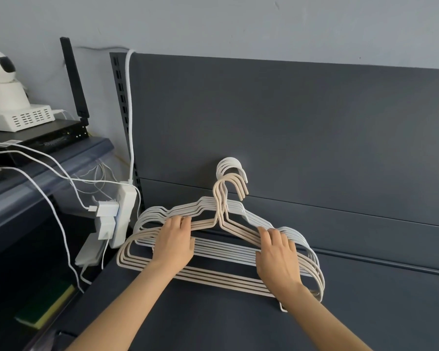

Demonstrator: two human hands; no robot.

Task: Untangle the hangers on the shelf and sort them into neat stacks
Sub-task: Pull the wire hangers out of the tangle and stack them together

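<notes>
lying on the shelf (213,325), two stacks are seen: about four beige hangers (213,279) in front, about five white hangers (226,249) behind, toward 12 o'clock. the beige shoulders are gripped by the left hand (174,243) at 9 o'clock and the right hand (276,259) at 3. the long axis runs 9-to-3, with hooks pointed to 12.

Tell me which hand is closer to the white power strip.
Left. The left hand holds the hangers just right of the power strip; the right hand holds their far shoulder, farther right.
</notes>
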